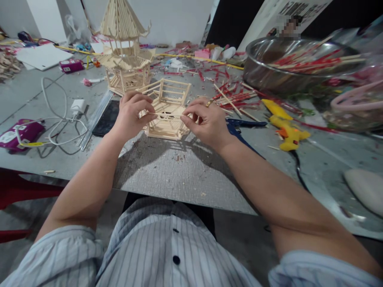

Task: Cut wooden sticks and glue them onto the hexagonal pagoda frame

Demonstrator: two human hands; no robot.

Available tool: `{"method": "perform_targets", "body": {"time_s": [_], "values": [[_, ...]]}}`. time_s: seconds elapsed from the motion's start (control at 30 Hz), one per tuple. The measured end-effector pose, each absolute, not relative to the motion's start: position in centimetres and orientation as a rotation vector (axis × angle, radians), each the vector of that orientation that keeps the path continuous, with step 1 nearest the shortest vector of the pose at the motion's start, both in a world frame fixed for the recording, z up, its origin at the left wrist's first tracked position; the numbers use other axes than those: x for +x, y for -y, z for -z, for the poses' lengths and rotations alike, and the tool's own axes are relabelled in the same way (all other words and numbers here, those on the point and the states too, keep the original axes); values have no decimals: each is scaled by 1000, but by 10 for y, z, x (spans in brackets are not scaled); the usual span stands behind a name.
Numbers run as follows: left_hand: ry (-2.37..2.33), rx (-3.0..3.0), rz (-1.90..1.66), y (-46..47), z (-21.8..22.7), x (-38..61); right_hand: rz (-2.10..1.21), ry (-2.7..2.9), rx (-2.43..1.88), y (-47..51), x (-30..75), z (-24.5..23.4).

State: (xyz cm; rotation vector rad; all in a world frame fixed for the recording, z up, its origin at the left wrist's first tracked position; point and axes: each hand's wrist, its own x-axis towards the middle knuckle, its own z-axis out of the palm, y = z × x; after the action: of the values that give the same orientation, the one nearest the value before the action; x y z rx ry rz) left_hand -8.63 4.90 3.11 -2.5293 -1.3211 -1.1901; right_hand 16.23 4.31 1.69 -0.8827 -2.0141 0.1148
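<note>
Between my two hands runs a thin wooden stick [169, 116], pinched at its left end by my left hand [136, 111] and at its right end by my right hand [206, 121]. It lies across the front of a small wooden stick frame [170, 97], a many-sided base with posts and rails; whether stick and frame touch I cannot tell. My fingers cover parts of the frame's sides. Just behind it rises a pagoda model [124, 52] of the same pale sticks, with a pointed roof. A dark phone [106, 117] lies beside my left hand.
To the right are a yellow glue gun [285, 125], blue-handled pliers [247, 122], loose sticks with red wrappers [236, 97] and a big metal bowl [257, 67] of sticks. On the left lie a white charger [78, 107] with its cable and a purple box [22, 135].
</note>
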Motion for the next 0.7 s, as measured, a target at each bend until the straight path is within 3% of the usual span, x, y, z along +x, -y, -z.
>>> {"method": "perform_targets", "body": {"time_s": [0.7], "values": [[1206, -2567, 1033, -41, -34, -59, -275, 2061, -944, -41, 162, -22]]}}
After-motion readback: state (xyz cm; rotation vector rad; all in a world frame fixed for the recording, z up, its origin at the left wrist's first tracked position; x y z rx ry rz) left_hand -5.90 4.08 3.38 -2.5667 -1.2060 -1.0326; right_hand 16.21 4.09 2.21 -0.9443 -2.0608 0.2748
